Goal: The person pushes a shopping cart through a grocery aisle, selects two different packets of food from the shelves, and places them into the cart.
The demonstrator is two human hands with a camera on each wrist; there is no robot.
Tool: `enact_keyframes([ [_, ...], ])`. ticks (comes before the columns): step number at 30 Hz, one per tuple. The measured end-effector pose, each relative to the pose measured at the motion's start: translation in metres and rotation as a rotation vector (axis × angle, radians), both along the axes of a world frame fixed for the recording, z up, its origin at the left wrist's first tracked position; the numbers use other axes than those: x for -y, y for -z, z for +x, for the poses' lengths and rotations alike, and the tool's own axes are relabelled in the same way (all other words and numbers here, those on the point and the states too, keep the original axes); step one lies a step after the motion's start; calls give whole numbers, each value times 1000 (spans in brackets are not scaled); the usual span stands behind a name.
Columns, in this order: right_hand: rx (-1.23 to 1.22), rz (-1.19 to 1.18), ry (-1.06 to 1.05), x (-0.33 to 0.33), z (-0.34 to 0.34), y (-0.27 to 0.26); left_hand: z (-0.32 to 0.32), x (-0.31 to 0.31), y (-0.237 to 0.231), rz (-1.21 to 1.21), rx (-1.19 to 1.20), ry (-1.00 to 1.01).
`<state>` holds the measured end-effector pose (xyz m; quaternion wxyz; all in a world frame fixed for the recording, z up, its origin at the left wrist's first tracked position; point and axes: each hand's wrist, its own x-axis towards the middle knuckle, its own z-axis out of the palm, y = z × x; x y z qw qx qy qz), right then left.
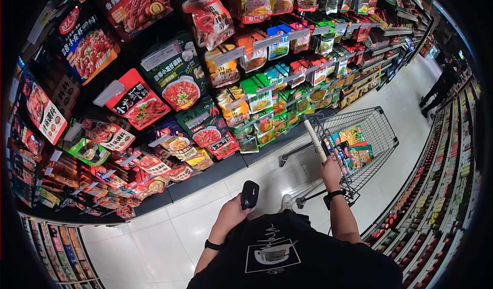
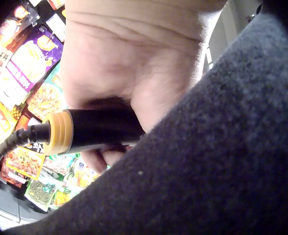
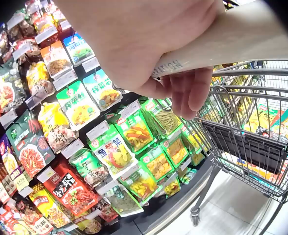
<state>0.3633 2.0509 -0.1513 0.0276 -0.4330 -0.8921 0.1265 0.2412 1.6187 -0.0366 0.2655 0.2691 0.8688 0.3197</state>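
Observation:
My left hand (image 1: 231, 214) grips a black rounded device (image 1: 250, 194) in front of my shirt. In the left wrist view that device is a black cylinder (image 2: 100, 128) with a yellow ringed collar (image 2: 58, 132) and a cable, and fingertips show beneath it. My right hand (image 1: 331, 173) holds the pale handle (image 1: 312, 137) of a wire shopping cart (image 1: 382, 119) near its right end. Up close in the right wrist view, the fingers (image 3: 197, 90) curl under the handle bar (image 3: 241, 36). Several colourful food packets (image 1: 351, 136) lie in the cart's basket.
Shelves of hanging seasoning packets (image 1: 182, 86) line the left side, with a dark base ledge (image 1: 205, 178). Bottle-filled shelves (image 1: 436, 201) curve along the right. Pale floor tiles (image 1: 159, 237) run between them. A person in dark clothes (image 1: 442, 86) stands farther down the aisle.

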Motion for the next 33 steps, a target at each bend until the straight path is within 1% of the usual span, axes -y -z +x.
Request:
enact_keyframes([
  [11,13,-12,2,1,1,-4,-6,-11,3,11,-7,32],
  [15,16,-21,27,3,-1,-8,-6,-19,-5,24,6,50],
  [23,4,-15,19,2,-1,-7,-5,-11,2,-3,1,39],
  [28,-1,-18,-3,1,-1,-6,-6,-10,-5,-3,12,26],
  [33,-11,-27,25,3,-1,-7,-7,-10,-3,-8,5,37],
])
